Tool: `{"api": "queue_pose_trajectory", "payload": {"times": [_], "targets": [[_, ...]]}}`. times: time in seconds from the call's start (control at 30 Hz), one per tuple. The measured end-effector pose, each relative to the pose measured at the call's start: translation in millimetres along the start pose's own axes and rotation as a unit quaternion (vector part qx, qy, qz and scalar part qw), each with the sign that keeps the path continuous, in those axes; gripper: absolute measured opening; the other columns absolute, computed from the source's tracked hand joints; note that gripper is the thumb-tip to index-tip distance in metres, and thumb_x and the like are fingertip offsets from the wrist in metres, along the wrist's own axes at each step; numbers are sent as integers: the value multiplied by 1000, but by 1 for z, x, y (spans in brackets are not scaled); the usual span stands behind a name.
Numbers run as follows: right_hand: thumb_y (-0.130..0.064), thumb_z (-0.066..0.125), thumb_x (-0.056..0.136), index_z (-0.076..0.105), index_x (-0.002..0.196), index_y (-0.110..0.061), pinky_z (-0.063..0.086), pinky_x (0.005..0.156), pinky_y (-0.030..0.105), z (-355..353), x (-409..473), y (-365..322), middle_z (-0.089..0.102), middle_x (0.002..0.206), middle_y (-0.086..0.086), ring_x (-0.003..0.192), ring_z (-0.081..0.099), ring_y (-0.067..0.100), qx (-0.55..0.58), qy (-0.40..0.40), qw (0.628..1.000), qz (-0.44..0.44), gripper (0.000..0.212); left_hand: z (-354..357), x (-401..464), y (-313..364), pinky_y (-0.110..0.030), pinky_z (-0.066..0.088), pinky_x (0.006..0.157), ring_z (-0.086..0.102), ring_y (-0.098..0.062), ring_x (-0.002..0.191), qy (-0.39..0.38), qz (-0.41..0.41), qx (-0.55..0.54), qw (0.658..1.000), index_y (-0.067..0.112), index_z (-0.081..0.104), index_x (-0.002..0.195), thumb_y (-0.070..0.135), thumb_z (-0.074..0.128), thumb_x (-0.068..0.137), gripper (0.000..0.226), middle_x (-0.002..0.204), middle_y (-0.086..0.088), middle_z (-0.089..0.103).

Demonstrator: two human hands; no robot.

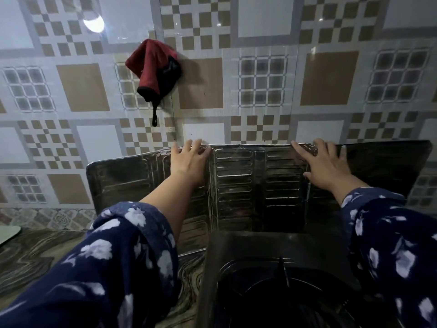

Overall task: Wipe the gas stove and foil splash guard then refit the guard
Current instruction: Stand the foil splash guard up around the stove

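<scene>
Gas stove (279, 280) below, both hands' fingers (196, 147) on upright foil splash guard (238, 181).

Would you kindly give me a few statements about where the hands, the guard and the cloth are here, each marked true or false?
1. Both hands, left hand and right hand, rest on the foil splash guard. True.
2. The guard lies flat on the counter. False: it stands upright behind the gas stove.
3. The red cloth hangs on the tiled wall. True.
4. The right hand holds the cloth. False: neither hand touches it.
</scene>
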State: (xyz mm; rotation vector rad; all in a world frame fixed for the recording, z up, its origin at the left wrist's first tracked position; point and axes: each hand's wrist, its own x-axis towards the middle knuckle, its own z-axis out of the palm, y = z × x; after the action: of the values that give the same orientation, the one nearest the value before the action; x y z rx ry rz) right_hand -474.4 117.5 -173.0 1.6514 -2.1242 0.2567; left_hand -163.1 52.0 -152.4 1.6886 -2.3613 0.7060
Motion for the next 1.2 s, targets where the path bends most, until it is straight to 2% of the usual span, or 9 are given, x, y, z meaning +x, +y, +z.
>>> {"api": "queue_pose_trajectory", "payload": {"times": [0.2, 0.33, 0.43, 0.53, 0.63, 0.8, 0.9, 1.03, 1.2], "targets": [[-33, 63, 86, -2, 149, -46, 6, 116, 61, -1, -2, 0, 7, 154, 9, 144, 5, 31, -21, -32, 999, 1, 92, -1, -5, -1, -55, 16, 115, 16, -30, 146, -15, -5, 15, 1000, 33, 15, 153, 43, 62, 84, 83, 160, -4, 12], [-31, 62, 85, 0, 149, -45, 4, 116, 60, -5, -1, -8, 13, 151, 9, 141, 11, 32, -34, -40, 999, 15, 90, -13, -7, 6, -50, 28, 107, 34, -29, 135, 1, -7, 27, 1000, 26, 31, 148, 35, 58, 88, 66, 151, -3, 32], [-32, 60, 86, 5, 150, -43, 6, 116, 58, -11, 0, -11, 19, 148, 10, 138, 17, 34, -29, -37, 999, 5, 84, -24, -3, 9, -42, 38, 88, 54, -28, 114, -7, -19, -15, 1000, 22, 51, 134, 28, 53, 93, 41, 135, -4, 44], [-41, 53, 90, 10, 150, -42, 9, 117, 54, -18, 2, -12, 26, 141, 11, 131, 23, 36, -22, -24, 999, -22, 73, -38, 0, 7, -35, 40, 71, 59, -28, 100, -32, -41, -57, 997, 15, 59, 126, 21, 49, 97, 31, 128, -6, 45], [-52, 43, 92, 18, 148, -44, 16, 115, 49, -28, 6, -12, 33, 133, 10, 124, 29, 35, -5, -14, 999, -37, 62, -54, 0, 3, -35, 45, 76, 57, -30, 106, -51, -58, -91, 993, 12, 61, 125, 19, 53, 95, 32, 129, -9, 47], [-50, 36, 95, 29, 145, -45, 30, 100, 42, -48, 8, -13, 40, 125, 9, 115, 34, 31, 45, -26, 997, -52, 50, -71, -3, -9, -41, 51, 93, 58, -31, 110, -112, -66, -145, 981, 7, 64, 118, 7, 59, 83, 35, 125, -12, 58], [-44, 37, 97, 36, 142, -44, 32, 101, 42, -59, 6, -17, 43, 123, 10, 118, 35, 32, 67, -36, 996, -53, 46, -75, -13, -13, -39, 50, 95, 59, -29, 112, -126, -76, -157, 976, 9, 62, 124, 9, 59, 85, 39, 124, -11, 61], [-17, 48, 91, 40, 142, -39, 32, 104, 42, -63, -1, -22, 45, 126, 10, 122, 35, 31, 70, -50, 995, -46, 57, -72, -29, -11, -43, 52, 95, 61, -29, 104, -142, -93, -181, 969, 9, 65, 117, 6, 59, 83, 35, 114, -11, 64], [-29, 48, 91, 36, 143, -41, 26, 109, 46, -51, -14, -21, 43, 131, 8, 125, 33, 31, 42, -47, 997, -41, 55, -67, -48, -1, -42, 51, 93, 59, -31, 110, -118, -81, -152, 978, 9, 64, 118, 6, 54, 86, 34, 124, -9, 58]]}}
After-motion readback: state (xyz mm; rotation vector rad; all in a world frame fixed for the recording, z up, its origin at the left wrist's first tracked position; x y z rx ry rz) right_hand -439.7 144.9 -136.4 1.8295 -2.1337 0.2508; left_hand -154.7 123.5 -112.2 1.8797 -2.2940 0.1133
